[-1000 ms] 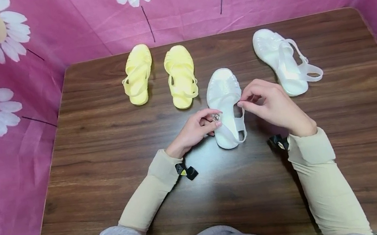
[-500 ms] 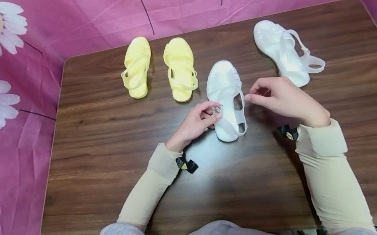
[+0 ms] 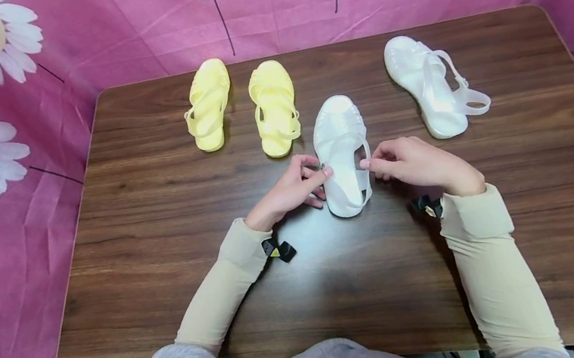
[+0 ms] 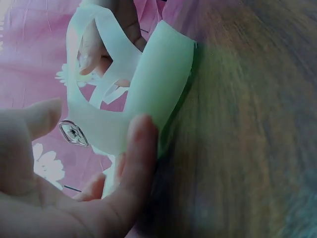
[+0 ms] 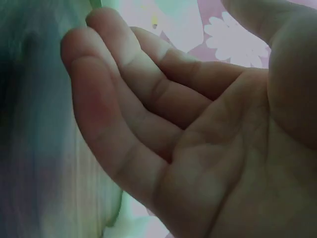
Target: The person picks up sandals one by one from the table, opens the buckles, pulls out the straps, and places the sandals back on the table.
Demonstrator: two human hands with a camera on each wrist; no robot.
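A white jelly sandal lies toe-away on the table between both hands. My left hand is at its left edge, fingers spread and loosely bent. One fingertip touches the sandal's side in the left wrist view, where the thumb stands just beside the small metal buckle on the strap. On the right edge, my right hand holds the strap by the ankle opening, its thumb reaching over to the inner side and its bent fingers outside. The right wrist view shows these fingers curled, with their contact mostly hidden.
Two yellow sandals stand at the back left. The other white sandal lies at the back right, beyond my right hand, its heel strap spread to the right. A pink cloth with flowers hangs behind the brown wooden table.
My right hand drew away from the strap, then came back to it. The left hand pinched the strap near the buckle before; now its fingers are spread lower along the edge.
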